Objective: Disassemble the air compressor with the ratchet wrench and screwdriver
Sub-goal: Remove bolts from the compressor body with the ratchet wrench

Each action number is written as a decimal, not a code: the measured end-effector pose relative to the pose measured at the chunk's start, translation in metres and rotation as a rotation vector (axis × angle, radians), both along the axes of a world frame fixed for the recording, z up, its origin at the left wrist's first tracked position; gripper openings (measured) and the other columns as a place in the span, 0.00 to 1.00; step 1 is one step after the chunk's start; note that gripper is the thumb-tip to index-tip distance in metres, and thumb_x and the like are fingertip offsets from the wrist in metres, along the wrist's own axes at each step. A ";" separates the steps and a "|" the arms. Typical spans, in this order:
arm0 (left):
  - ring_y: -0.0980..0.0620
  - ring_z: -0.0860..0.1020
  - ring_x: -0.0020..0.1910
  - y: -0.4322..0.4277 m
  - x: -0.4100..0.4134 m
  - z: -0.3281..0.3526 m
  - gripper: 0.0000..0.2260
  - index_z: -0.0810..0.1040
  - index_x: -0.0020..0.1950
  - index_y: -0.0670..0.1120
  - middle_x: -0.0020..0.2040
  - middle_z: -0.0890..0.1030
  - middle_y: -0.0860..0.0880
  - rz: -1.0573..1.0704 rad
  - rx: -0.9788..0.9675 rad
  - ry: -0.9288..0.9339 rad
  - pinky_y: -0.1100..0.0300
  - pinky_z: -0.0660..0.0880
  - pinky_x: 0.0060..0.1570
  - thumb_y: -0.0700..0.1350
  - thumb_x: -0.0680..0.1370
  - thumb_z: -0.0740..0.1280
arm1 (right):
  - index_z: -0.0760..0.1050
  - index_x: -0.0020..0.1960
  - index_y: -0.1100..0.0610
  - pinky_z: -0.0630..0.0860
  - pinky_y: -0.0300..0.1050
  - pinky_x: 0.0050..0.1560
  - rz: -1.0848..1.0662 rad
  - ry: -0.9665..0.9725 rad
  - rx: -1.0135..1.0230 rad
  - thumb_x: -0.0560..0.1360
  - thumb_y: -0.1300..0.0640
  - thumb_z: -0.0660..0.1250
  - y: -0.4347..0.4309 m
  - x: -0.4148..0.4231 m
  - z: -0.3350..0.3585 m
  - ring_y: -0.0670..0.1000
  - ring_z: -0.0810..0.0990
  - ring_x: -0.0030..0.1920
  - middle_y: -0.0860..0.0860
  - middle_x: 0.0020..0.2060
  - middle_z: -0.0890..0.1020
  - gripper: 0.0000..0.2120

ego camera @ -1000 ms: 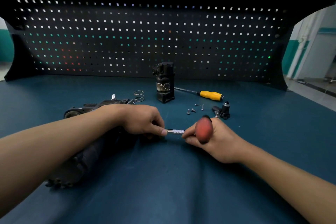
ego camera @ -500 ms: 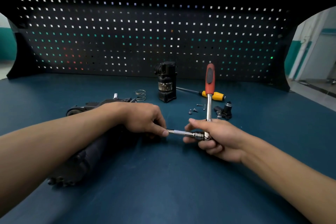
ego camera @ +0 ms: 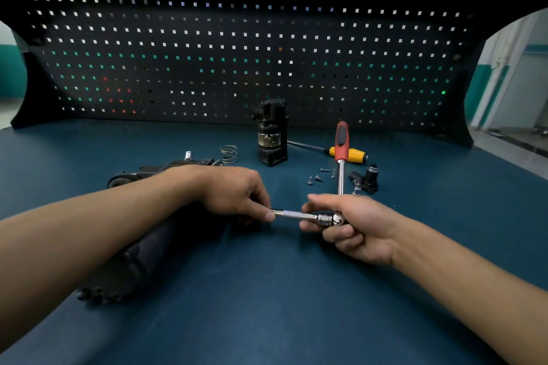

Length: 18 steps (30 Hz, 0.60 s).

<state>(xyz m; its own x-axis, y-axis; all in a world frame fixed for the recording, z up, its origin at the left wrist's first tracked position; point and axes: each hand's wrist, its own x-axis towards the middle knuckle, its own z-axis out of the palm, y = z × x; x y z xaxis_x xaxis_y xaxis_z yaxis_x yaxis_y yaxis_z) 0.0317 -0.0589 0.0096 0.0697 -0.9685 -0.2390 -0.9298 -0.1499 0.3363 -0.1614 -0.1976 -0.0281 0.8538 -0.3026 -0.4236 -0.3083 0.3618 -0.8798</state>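
Ratchet wrench [ego camera: 341,148] handle swung upright, compressor [ego camera: 130,272] half hidden under L arm [ego camera: 103,225]

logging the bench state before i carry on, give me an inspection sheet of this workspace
surface: dark blue bench mat, with parts spread on it
job's things: black air compressor body lying under the left forearm; red-handled chrome ratchet wrench, handle pointing up, its knurled extension bar level toward the compressor; yellow-handled screwdriver lying at the back
clutter: black upright cylindrical part; wire coil spring; loose small screws; small black fitting
hands: left hand pinches the bar's tip; right hand grips the ratchet head
cables: nothing seen
surroundings: black perforated pegboard behind the bench
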 end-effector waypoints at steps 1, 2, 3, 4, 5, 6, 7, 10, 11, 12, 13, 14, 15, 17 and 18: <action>0.59 0.79 0.36 0.000 0.000 -0.001 0.09 0.82 0.43 0.56 0.37 0.84 0.54 0.005 -0.003 0.002 0.67 0.73 0.40 0.56 0.80 0.67 | 0.75 0.48 0.56 0.55 0.31 0.15 -0.006 -0.011 -0.059 0.81 0.52 0.65 0.000 0.000 -0.001 0.41 0.61 0.18 0.58 0.37 0.85 0.07; 0.60 0.79 0.36 -0.001 0.000 -0.001 0.08 0.82 0.44 0.55 0.37 0.84 0.54 0.014 -0.007 0.005 0.68 0.72 0.39 0.56 0.80 0.67 | 0.75 0.49 0.55 0.55 0.32 0.16 -0.013 -0.026 -0.138 0.80 0.53 0.66 0.001 0.000 -0.001 0.42 0.62 0.18 0.59 0.38 0.85 0.05; 0.61 0.79 0.35 -0.001 0.001 -0.002 0.08 0.82 0.44 0.55 0.38 0.84 0.54 0.025 -0.013 0.008 0.69 0.72 0.39 0.55 0.80 0.68 | 0.75 0.50 0.55 0.56 0.33 0.17 -0.019 -0.048 -0.232 0.80 0.55 0.67 0.002 -0.001 -0.002 0.43 0.62 0.19 0.60 0.39 0.86 0.04; 0.61 0.79 0.35 -0.002 0.001 -0.003 0.08 0.83 0.45 0.54 0.38 0.84 0.53 0.036 -0.021 0.009 0.70 0.72 0.38 0.55 0.79 0.69 | 0.76 0.50 0.56 0.56 0.34 0.18 -0.024 -0.078 -0.332 0.80 0.56 0.68 0.002 -0.001 -0.003 0.44 0.62 0.20 0.61 0.39 0.86 0.04; 0.61 0.78 0.35 -0.002 0.001 -0.004 0.08 0.83 0.46 0.53 0.38 0.84 0.54 0.046 -0.029 0.007 0.71 0.72 0.37 0.55 0.79 0.69 | 0.77 0.49 0.56 0.58 0.35 0.19 -0.028 -0.116 -0.432 0.79 0.57 0.69 0.002 -0.002 -0.005 0.45 0.63 0.20 0.62 0.39 0.86 0.03; 0.62 0.78 0.35 -0.002 0.001 -0.004 0.08 0.83 0.47 0.52 0.38 0.84 0.54 0.053 -0.035 0.005 0.71 0.71 0.37 0.54 0.79 0.69 | 0.78 0.49 0.57 0.59 0.35 0.20 -0.026 -0.160 -0.528 0.79 0.58 0.69 0.002 -0.002 -0.007 0.45 0.63 0.20 0.61 0.39 0.86 0.03; 0.62 0.78 0.35 -0.002 0.001 -0.004 0.08 0.83 0.48 0.51 0.37 0.84 0.55 0.058 -0.039 0.005 0.71 0.71 0.36 0.54 0.79 0.69 | 0.79 0.48 0.57 0.61 0.35 0.22 -0.013 -0.205 -0.625 0.79 0.58 0.69 0.002 -0.003 -0.007 0.45 0.64 0.21 0.59 0.38 0.86 0.02; 0.60 0.78 0.35 -0.001 0.001 -0.004 0.09 0.83 0.48 0.51 0.38 0.84 0.53 0.054 -0.026 0.002 0.70 0.71 0.37 0.55 0.80 0.68 | 0.83 0.48 0.53 0.72 0.33 0.32 0.068 -0.311 -0.926 0.79 0.59 0.70 -0.001 -0.007 -0.009 0.43 0.76 0.28 0.52 0.38 0.86 0.04; 0.60 0.78 0.35 -0.001 0.000 -0.003 0.09 0.83 0.47 0.51 0.38 0.84 0.53 0.052 -0.019 0.002 0.70 0.71 0.37 0.55 0.80 0.67 | 0.83 0.48 0.52 0.76 0.35 0.39 0.087 -0.332 -1.007 0.79 0.59 0.70 -0.002 -0.008 -0.010 0.44 0.81 0.34 0.51 0.39 0.86 0.05; 0.60 0.78 0.35 0.000 0.000 -0.003 0.09 0.82 0.46 0.53 0.38 0.84 0.53 0.053 -0.014 0.005 0.69 0.71 0.37 0.56 0.80 0.67 | 0.84 0.48 0.50 0.78 0.40 0.46 0.097 -0.347 -1.071 0.78 0.59 0.71 -0.003 -0.008 -0.011 0.48 0.83 0.40 0.52 0.40 0.86 0.05; 0.60 0.78 0.35 0.000 -0.001 -0.003 0.10 0.81 0.44 0.54 0.38 0.84 0.53 0.053 -0.010 0.012 0.69 0.71 0.37 0.56 0.81 0.66 | 0.84 0.47 0.49 0.78 0.46 0.49 0.104 -0.361 -1.120 0.78 0.59 0.71 -0.004 -0.009 -0.013 0.53 0.83 0.43 0.53 0.40 0.85 0.06; 0.60 0.78 0.35 0.000 -0.002 -0.003 0.10 0.81 0.44 0.54 0.38 0.83 0.53 0.052 -0.006 0.021 0.70 0.71 0.37 0.56 0.81 0.66 | 0.84 0.47 0.48 0.77 0.51 0.50 0.112 -0.378 -1.160 0.78 0.57 0.71 -0.005 -0.009 -0.014 0.56 0.81 0.43 0.55 0.39 0.84 0.06; 0.60 0.78 0.35 0.000 -0.002 -0.002 0.10 0.81 0.45 0.53 0.38 0.84 0.53 0.051 -0.003 0.028 0.69 0.72 0.38 0.55 0.81 0.65 | 0.84 0.48 0.46 0.76 0.53 0.47 0.117 -0.393 -1.194 0.78 0.55 0.71 -0.005 -0.009 -0.016 0.57 0.78 0.39 0.58 0.37 0.82 0.05; 0.58 0.79 0.38 0.001 -0.003 -0.001 0.10 0.83 0.50 0.51 0.41 0.85 0.51 0.051 -0.003 0.022 0.67 0.74 0.42 0.55 0.81 0.65 | 0.83 0.49 0.51 0.73 0.55 0.39 0.120 -0.411 -1.255 0.77 0.50 0.69 -0.006 -0.009 -0.017 0.55 0.71 0.33 0.59 0.33 0.76 0.07; 0.57 0.80 0.39 0.001 -0.003 0.000 0.11 0.83 0.51 0.50 0.42 0.85 0.50 0.051 -0.006 0.011 0.65 0.74 0.45 0.55 0.81 0.65 | 0.82 0.49 0.57 0.73 0.55 0.38 0.131 -0.419 -1.283 0.77 0.49 0.68 -0.007 -0.009 -0.016 0.55 0.70 0.33 0.57 0.32 0.75 0.11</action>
